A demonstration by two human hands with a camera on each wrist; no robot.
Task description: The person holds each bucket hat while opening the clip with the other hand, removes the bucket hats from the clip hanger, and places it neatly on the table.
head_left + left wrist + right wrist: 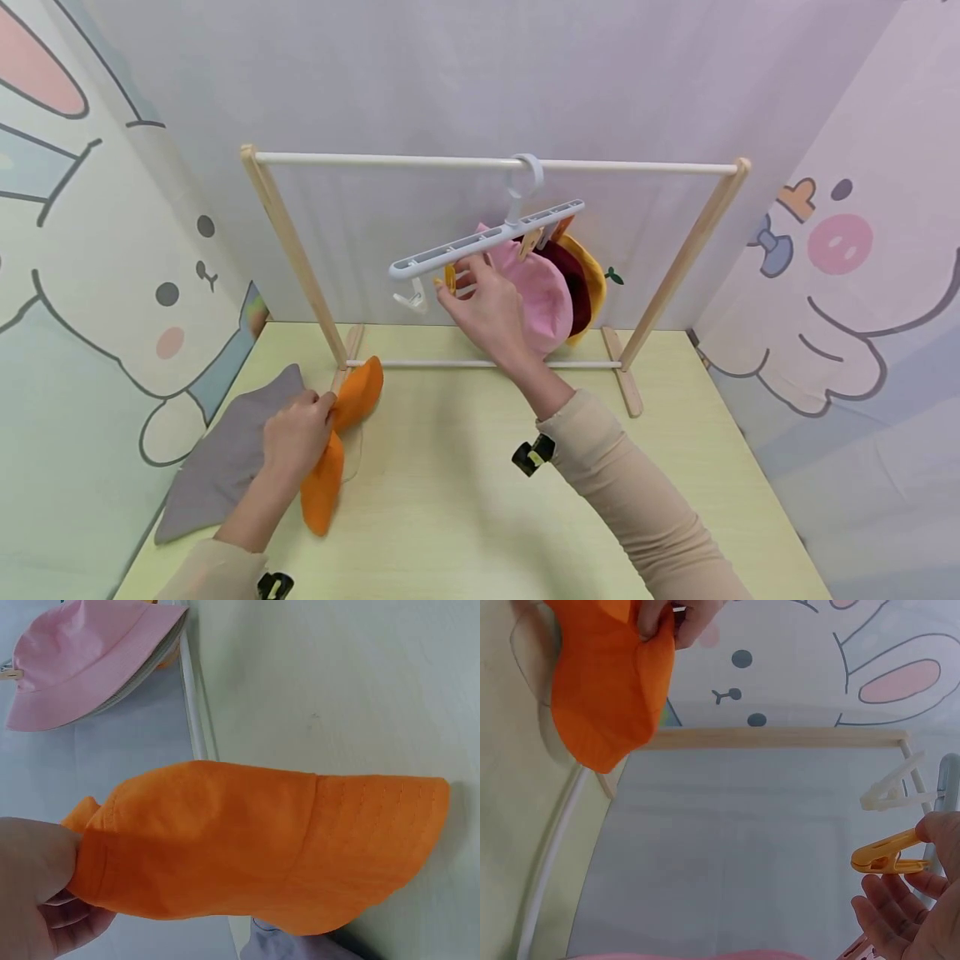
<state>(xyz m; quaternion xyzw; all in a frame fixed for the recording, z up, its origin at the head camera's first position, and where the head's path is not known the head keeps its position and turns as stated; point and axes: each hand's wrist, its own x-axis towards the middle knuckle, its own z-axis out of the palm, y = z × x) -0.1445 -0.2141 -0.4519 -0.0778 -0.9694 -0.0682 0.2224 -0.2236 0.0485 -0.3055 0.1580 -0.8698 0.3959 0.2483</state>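
Observation:
My left hand grips an orange bucket hat by its gathered crown, above the left side of the table. In the left wrist view the hat's stitched brim points away from the fingers. Beneath the hanger's left half, my right hand pinches a yellow clothespin between thumb and fingers. The clothespin's jaws meet at the tip and hold no cloth. A white clip hangs beside it at the hanger's end. The pale blue hanger tilts, its left end lower and nearer.
The hanger hooks over the white rod of a wooden rack. Pink, dark red and yellow hats hang from its right half. A grey cloth item lies on the table's left edge.

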